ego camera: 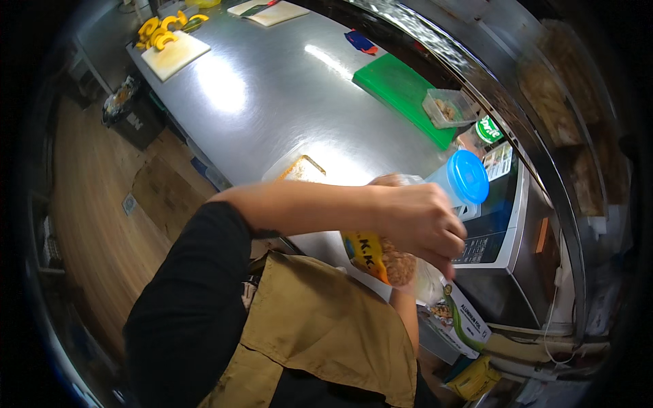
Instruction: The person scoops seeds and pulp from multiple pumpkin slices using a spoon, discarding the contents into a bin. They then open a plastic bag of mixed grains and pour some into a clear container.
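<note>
A clear plastic bag with a yellow printed label (365, 252) and brown, crumbly contents hangs in front of my apron. My left hand (428, 222) crosses over from the left, its fingers curled down at the bag's clear end. Behind the bag rises my right forearm; a bit of skin above my left wrist appears to be my right hand (386, 179), mostly hidden, so its grip does not show. A clear container with an orange-brown stained rim (303, 166) lies on the steel table beyond my left forearm. Right beside my left hand stands a tub with a blue lid (468, 176).
A green cutting board (398, 97) bears a clear tub (449, 109) at its corner. The microwave (502, 245) stands at right, an aluminium foil box (459, 321) below it. Yellow squash slices (158, 33) lie by a white board (176, 53); a bin (135, 115) stands left.
</note>
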The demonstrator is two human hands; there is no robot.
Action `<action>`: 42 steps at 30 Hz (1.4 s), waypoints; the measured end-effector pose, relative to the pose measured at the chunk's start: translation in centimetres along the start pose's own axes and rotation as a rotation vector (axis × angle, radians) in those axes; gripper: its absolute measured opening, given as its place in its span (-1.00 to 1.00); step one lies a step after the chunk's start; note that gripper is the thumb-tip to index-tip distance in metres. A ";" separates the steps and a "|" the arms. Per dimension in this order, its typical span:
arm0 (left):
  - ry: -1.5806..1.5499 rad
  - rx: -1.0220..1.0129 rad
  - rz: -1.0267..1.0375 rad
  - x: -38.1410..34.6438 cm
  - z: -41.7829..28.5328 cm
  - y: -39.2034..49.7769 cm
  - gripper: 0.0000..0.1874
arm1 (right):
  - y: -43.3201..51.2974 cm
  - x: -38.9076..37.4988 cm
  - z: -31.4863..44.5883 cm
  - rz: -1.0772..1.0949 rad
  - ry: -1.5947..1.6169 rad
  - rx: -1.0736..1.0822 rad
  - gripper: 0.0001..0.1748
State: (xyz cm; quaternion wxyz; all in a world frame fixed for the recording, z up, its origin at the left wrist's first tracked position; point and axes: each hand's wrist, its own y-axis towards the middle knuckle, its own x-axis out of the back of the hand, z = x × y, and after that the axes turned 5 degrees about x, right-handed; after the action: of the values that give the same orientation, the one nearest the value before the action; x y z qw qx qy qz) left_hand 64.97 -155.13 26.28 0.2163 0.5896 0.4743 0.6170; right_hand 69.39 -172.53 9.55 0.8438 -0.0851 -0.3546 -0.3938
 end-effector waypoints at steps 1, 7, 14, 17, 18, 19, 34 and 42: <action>0.083 -0.101 -0.043 0.4 0.0 1.5 -0.59 | -0.9 -0.6 0.9 0.163 0.311 -0.055 -0.51; 0.171 -0.042 -0.116 5.1 0.0 1.8 -0.64 | -1.1 -3.6 2.8 0.491 1.811 -0.328 -0.17; -0.668 1.164 0.052 10.8 4.4 -10.5 -0.24 | 1.2 -4.3 0.8 -0.217 1.485 -0.102 -0.06; -0.741 1.349 0.146 11.4 6.8 -15.2 -0.42 | 2.4 -4.0 0.5 -0.191 1.196 -0.022 -0.11; -0.762 1.402 0.159 11.5 7.4 -16.4 -0.48 | 2.6 -4.1 0.7 -0.227 1.196 0.025 -0.16; -0.778 1.421 0.131 11.2 7.9 -17.5 -0.52 | 2.9 -3.9 1.0 -0.280 1.119 -0.002 -0.16; -0.894 1.369 -0.021 10.0 8.9 -22.6 -0.60 | 4.1 -2.3 5.1 -0.443 0.723 0.116 -0.15; -0.884 1.332 -0.099 11.1 9.4 -22.3 -0.60 | 5.7 -1.8 6.6 -0.499 0.478 0.244 -0.24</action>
State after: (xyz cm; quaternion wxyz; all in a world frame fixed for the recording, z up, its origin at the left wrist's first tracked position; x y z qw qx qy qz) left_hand 64.92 -132.69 11.96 0.0139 0.7631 0.6388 -0.0970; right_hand 69.20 -164.81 13.99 0.7848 0.1997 -0.2017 -0.5509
